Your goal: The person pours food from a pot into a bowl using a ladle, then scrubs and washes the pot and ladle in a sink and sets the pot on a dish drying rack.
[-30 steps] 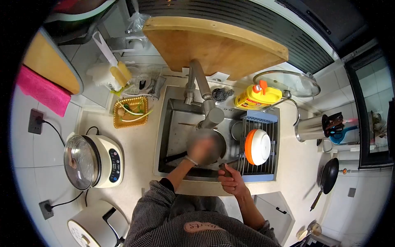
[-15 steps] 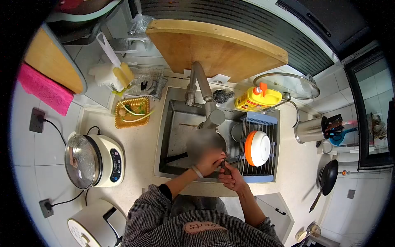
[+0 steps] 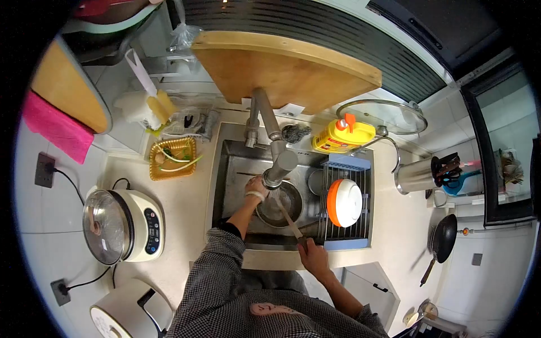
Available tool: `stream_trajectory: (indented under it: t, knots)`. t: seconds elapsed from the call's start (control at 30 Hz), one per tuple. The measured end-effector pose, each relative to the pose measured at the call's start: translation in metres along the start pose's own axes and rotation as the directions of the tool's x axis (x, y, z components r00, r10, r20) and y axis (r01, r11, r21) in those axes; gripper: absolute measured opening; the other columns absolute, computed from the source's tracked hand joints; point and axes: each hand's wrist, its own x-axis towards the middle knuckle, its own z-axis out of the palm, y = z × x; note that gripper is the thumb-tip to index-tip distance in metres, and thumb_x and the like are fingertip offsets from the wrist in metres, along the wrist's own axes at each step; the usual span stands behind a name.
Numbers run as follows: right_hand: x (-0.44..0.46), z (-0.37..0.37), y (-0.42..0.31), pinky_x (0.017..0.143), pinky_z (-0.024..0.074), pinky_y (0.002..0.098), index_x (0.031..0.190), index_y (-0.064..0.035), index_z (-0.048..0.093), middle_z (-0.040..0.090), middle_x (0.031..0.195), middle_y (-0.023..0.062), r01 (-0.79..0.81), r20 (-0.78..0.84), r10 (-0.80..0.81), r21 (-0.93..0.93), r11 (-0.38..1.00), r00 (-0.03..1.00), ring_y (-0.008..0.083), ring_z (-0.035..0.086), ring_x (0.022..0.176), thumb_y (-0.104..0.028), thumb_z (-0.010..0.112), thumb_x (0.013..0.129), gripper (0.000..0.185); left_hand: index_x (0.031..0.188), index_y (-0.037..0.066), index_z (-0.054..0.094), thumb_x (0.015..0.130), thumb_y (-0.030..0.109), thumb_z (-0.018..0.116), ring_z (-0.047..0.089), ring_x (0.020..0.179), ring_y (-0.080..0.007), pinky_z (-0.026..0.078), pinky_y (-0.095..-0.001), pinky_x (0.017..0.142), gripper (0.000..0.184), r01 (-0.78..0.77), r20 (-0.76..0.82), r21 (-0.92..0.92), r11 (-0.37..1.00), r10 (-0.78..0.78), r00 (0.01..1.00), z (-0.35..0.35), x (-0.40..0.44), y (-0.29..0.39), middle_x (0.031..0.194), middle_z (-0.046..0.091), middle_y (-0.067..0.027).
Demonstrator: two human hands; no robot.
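In the sink point(image 3: 234, 197), a round metal pan point(image 3: 288, 204) lies under the faucet point(image 3: 280, 163). My right hand point(image 3: 314, 256) is closed round the dark handle of a long utensil point(image 3: 288, 220), a knife by its look, whose pale blade reaches over the pan. At the pan's upper left edge is my left hand point(image 3: 256, 186), partly behind the faucet head; its fingers are too hidden to read. A white and orange bowl point(image 3: 345, 203) rests on the drying rack point(image 3: 345, 244) at the sink's right side.
Behind the sink stand a wooden board point(image 3: 287, 70), a yellow bottle point(image 3: 344, 137) and a glass lid point(image 3: 389, 115). Left of it are a gold basket point(image 3: 172, 172) with vegetables and an electric pot point(image 3: 141, 225). A utensil holder point(image 3: 416, 176) stands at the right.
My left hand has left the utensil's handle and moved up and left to the pan's far edge. My right hand has moved slightly down, still holding the handle. The view has shifted slightly.
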Motion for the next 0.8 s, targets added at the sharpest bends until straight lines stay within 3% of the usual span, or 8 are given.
stream_trajectory:
  t: [0.13, 0.23, 0.33, 0.4, 0.5, 0.6, 0.67, 0.8]
  knots:
    - [0.000, 0.001, -0.001, 0.051, 0.0434, 0.0504, 0.083, -0.0028, 0.045, 0.057, 0.060, 0.0207, 0.004, -0.066, -0.003, 0.021, 1.000, 0.998, 0.0410, 0.057, 0.058, -0.028, 0.056, 0.084, 0.028, 0.097, 0.007, 0.061, 0.079, 0.025, 0.057, 0.059, 0.085, -0.0347, 0.048, -0.0413, 0.078, 0.026, -0.260, -0.107, -0.070, 0.963, 0.252, 0.962, -0.021, -0.046, 0.026, 0.092, 0.063, -0.0155]
    - [0.001, 0.001, 0.003, 0.051, 0.0438, 0.0495, 0.083, -0.0035, 0.045, 0.058, 0.061, 0.0190, 0.056, -0.112, -0.058, -0.021, 0.998, 0.992, 0.0393, 0.058, 0.058, -0.028, 0.057, 0.083, 0.028, 0.098, 0.011, 0.061, 0.084, 0.018, 0.049, 0.056, 0.092, -0.0289, 0.045, -0.0410, 0.079, 0.019, -0.645, -0.290, 0.301, 0.702, 0.712, 0.639, -0.035, -0.072, 0.049, 0.102, 0.061, -0.0055]
    - [-0.004, -0.003, 0.010, 0.050, 0.0450, 0.0477, 0.086, -0.0033, 0.045, 0.058, 0.063, 0.0182, 0.082, -0.095, -0.092, -0.103, 0.991, 0.991, 0.0384, 0.059, 0.058, -0.027, 0.056, 0.084, 0.027, 0.095, 0.013, 0.062, 0.084, 0.019, 0.050, 0.054, 0.096, -0.0285, 0.044, -0.0401, 0.083, 0.017, -0.578, -0.099, 0.174, 0.797, 0.598, 0.795, -0.027, -0.044, 0.033, 0.110, 0.057, -0.0063]
    - [-0.008, -0.006, 0.013, 0.050, 0.0461, 0.0464, 0.089, -0.0030, 0.044, 0.059, 0.064, 0.0180, 0.090, -0.050, -0.099, -0.160, 0.983, 0.994, 0.0383, 0.059, 0.058, -0.027, 0.055, 0.085, 0.027, 0.106, 0.009, 0.057, 0.084, 0.021, 0.054, 0.058, 0.087, -0.0315, 0.047, -0.0395, 0.079, 0.025, -0.230, 0.154, 0.080, 0.970, 0.216, 0.964, -0.019, -0.008, 0.006, 0.099, 0.061, -0.0132]
    - [-0.011, -0.002, 0.017, 0.048, 0.0433, 0.0471, 0.080, -0.0049, 0.048, 0.058, 0.061, 0.0168, 0.041, -0.103, -0.042, -0.014, 0.999, 0.994, 0.0372, 0.056, 0.054, -0.029, 0.057, 0.083, 0.026, 0.111, 0.006, 0.054, 0.087, 0.022, 0.051, 0.055, 0.094, -0.0279, 0.045, -0.0383, 0.083, 0.028, -0.008, 0.378, -0.029, 1.000, 0.018, 0.926, 0.000, 0.025, -0.020, 0.107, 0.058, -0.0110]
    - [-0.005, 0.012, 0.027, 0.039, 0.0406, 0.0394, 0.079, -0.0046, 0.052, 0.056, 0.057, 0.0122, 0.064, -0.150, -0.022, 0.287, 0.956, 0.989, 0.0290, 0.053, 0.043, -0.033, 0.057, 0.085, 0.029, 0.113, 0.006, 0.052, 0.088, 0.026, 0.049, 0.054, 0.096, -0.0266, 0.044, -0.0374, 0.085, 0.032, 0.104, 0.255, -0.257, 0.961, -0.036, 0.966, -0.019, -0.004, -0.008, 0.109, 0.057, -0.0106]
    - [0.000, 0.009, 0.023, 0.031, 0.0319, 0.0291, 0.074, -0.0069, 0.055, 0.048, 0.050, 0.0029, -0.571, 0.553, 0.147, 0.804, 0.164, 0.820, 0.0153, 0.041, 0.034, -0.036, 0.053, 0.088, 0.032, 0.115, 0.005, 0.050, 0.090, 0.031, 0.047, 0.053, 0.098, -0.0253, 0.042, -0.0365, 0.087, 0.036, 0.177, 0.147, -0.481, 0.859, -0.120, 0.982, -0.037, -0.038, 0.007, 0.112, 0.056, -0.0102]
    - [0.016, 0.008, 0.000, 0.028, 0.0244, 0.0231, 0.080, -0.0065, 0.054, 0.039, 0.048, -0.0014, -0.704, 0.681, -0.207, 0.621, -0.345, 0.703, 0.0075, 0.032, 0.033, -0.036, 0.046, 0.092, 0.033, 0.117, 0.004, 0.050, 0.090, 0.035, 0.048, 0.053, 0.100, -0.0248, 0.042, -0.0360, 0.088, 0.041, 0.233, 0.036, -0.658, 0.716, -0.279, 0.960, -0.031, -0.047, -0.030, 0.113, 0.055, -0.0109]
